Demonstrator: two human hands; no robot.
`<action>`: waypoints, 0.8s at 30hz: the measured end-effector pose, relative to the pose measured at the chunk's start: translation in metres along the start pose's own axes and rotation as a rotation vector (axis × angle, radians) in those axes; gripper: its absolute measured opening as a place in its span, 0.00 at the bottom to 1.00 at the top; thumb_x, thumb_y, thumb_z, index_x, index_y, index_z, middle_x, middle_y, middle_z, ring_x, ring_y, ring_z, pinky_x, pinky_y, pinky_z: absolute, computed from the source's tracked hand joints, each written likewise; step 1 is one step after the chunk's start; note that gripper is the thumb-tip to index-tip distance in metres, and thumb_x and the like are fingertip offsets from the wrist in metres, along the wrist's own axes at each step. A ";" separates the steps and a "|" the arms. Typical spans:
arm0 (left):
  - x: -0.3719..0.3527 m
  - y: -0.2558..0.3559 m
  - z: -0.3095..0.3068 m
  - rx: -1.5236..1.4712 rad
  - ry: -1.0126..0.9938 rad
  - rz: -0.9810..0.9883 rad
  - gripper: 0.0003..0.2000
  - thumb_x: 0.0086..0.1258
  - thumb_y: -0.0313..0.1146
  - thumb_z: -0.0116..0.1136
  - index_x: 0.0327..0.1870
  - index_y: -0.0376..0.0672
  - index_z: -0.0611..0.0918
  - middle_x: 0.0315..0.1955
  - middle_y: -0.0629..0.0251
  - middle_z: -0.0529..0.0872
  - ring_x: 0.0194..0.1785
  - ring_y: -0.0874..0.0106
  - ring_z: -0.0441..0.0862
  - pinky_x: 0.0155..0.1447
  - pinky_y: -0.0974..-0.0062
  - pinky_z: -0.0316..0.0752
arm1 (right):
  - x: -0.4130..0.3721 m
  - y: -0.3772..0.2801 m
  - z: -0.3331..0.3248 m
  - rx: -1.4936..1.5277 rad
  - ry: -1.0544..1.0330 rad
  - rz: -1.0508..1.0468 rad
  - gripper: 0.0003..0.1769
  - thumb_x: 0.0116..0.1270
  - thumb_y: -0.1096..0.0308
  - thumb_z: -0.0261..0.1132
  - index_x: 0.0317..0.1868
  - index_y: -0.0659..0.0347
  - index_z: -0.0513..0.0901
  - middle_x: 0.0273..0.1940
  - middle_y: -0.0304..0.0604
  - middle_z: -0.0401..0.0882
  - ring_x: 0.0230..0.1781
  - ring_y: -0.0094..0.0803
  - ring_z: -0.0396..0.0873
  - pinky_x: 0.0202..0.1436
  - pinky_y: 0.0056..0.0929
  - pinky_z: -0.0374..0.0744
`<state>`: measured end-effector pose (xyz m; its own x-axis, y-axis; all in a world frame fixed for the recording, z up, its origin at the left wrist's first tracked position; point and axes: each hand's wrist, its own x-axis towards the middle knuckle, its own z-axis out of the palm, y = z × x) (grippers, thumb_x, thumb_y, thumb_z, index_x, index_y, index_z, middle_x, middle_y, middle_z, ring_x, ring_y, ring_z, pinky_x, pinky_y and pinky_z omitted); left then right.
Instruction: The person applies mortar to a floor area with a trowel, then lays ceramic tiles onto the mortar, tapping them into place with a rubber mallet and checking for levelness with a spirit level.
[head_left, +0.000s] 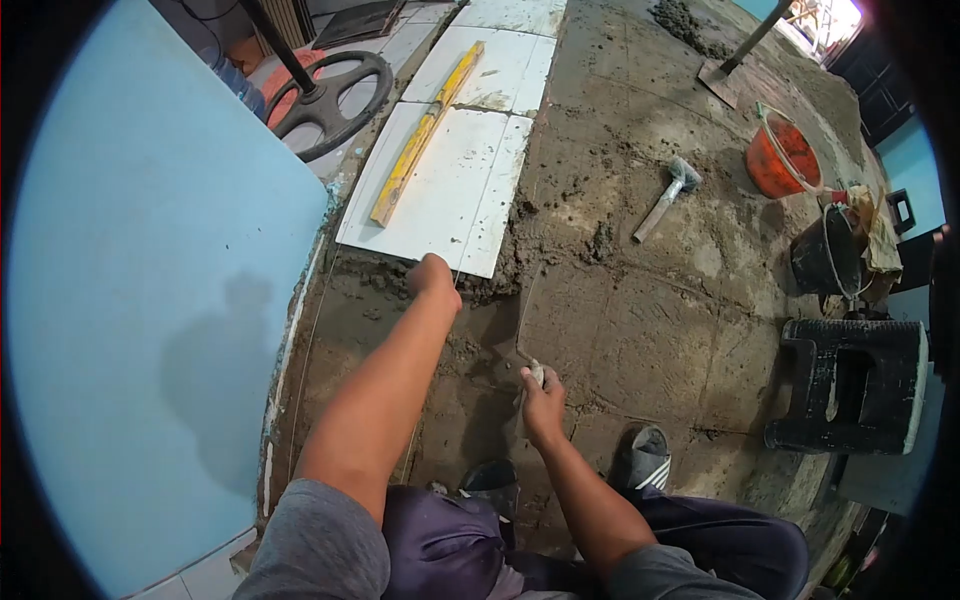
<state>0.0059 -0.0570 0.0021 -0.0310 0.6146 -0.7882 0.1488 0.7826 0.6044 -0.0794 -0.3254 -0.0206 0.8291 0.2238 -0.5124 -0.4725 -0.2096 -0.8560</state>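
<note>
My left hand (434, 278) is at the near edge of a white tile (455, 170), over the wet mortar; its fingers are mostly hidden. A yellow spirit level (428, 135) lies lengthwise on the tiles. In my right hand (542, 405) is the handle of a trowel (537, 375), held to the right of the mortar bed; its blade points left and is hard to make out. Thin strings run along the bed. To the right, a mallet (668, 199) with a wrapped head rests on the rough floor.
A blue wall (160, 250) stands at the left, with a black wheel (328, 105) beyond it. On the right are an orange bucket (782, 157), a black bucket (827, 252) and a black stool (850, 388). A long-handled tool (735, 75) stands near a mortar heap (685, 25).
</note>
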 end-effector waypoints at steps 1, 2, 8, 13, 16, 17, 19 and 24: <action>0.000 0.004 -0.005 -0.033 0.052 0.048 0.27 0.71 0.31 0.51 0.70 0.25 0.71 0.68 0.46 0.77 0.64 0.54 0.79 0.68 0.49 0.71 | 0.001 0.003 0.001 -0.015 0.015 -0.038 0.18 0.77 0.61 0.66 0.57 0.66 0.81 0.35 0.37 0.79 0.28 0.24 0.76 0.30 0.30 0.76; -0.001 0.008 -0.011 -0.030 0.041 0.043 0.28 0.71 0.31 0.51 0.71 0.25 0.71 0.70 0.45 0.75 0.66 0.53 0.78 0.68 0.48 0.71 | 0.007 0.007 0.003 -0.030 0.030 -0.081 0.18 0.77 0.61 0.66 0.57 0.66 0.81 0.35 0.37 0.79 0.29 0.23 0.76 0.30 0.30 0.76; 0.073 -0.014 -0.038 0.106 -0.298 -0.027 0.18 0.74 0.33 0.54 0.62 0.36 0.78 0.53 0.55 0.86 0.51 0.62 0.84 0.51 0.62 0.79 | 0.012 -0.005 0.006 0.004 0.074 -0.078 0.19 0.76 0.61 0.66 0.57 0.68 0.81 0.37 0.40 0.81 0.35 0.26 0.78 0.38 0.31 0.77; 0.063 -0.016 -0.028 0.124 -0.391 -0.099 0.13 0.78 0.40 0.54 0.53 0.41 0.80 0.39 0.64 0.88 0.41 0.68 0.84 0.44 0.71 0.77 | 0.019 0.013 0.012 0.017 0.110 -0.135 0.17 0.77 0.61 0.65 0.54 0.67 0.81 0.35 0.37 0.79 0.30 0.24 0.76 0.32 0.31 0.75; 0.069 -0.016 -0.021 0.103 -0.379 -0.127 0.14 0.79 0.41 0.53 0.54 0.41 0.80 0.38 0.67 0.88 0.39 0.69 0.83 0.43 0.72 0.77 | -0.003 -0.015 0.012 0.088 0.017 0.113 0.15 0.77 0.61 0.64 0.50 0.66 0.81 0.35 0.38 0.79 0.31 0.26 0.76 0.32 0.32 0.76; 0.075 -0.018 -0.019 0.068 -0.372 -0.137 0.15 0.79 0.42 0.53 0.54 0.41 0.81 0.38 0.68 0.88 0.39 0.70 0.83 0.42 0.72 0.77 | -0.002 -0.011 0.012 0.088 0.010 0.108 0.14 0.77 0.61 0.64 0.50 0.66 0.81 0.35 0.38 0.79 0.30 0.26 0.76 0.32 0.32 0.76; 0.079 -0.016 -0.018 0.074 -0.374 -0.159 0.16 0.79 0.44 0.53 0.54 0.42 0.81 0.37 0.69 0.87 0.39 0.71 0.82 0.41 0.72 0.75 | 0.000 0.003 0.011 0.091 0.000 0.099 0.14 0.78 0.61 0.64 0.49 0.65 0.80 0.34 0.38 0.79 0.30 0.27 0.76 0.32 0.32 0.76; 0.082 -0.010 -0.012 0.154 -0.260 -0.163 0.18 0.78 0.48 0.52 0.55 0.44 0.81 0.38 0.70 0.87 0.42 0.73 0.80 0.40 0.72 0.70 | 0.005 0.019 0.007 0.133 -0.019 0.180 0.14 0.78 0.61 0.64 0.49 0.65 0.80 0.34 0.38 0.79 0.30 0.27 0.77 0.31 0.32 0.76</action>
<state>-0.0096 -0.0134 -0.0678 0.1835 0.4216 -0.8880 0.3105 0.8323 0.4592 -0.0863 -0.3214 -0.0398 0.7223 0.2125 -0.6582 -0.6490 -0.1206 -0.7511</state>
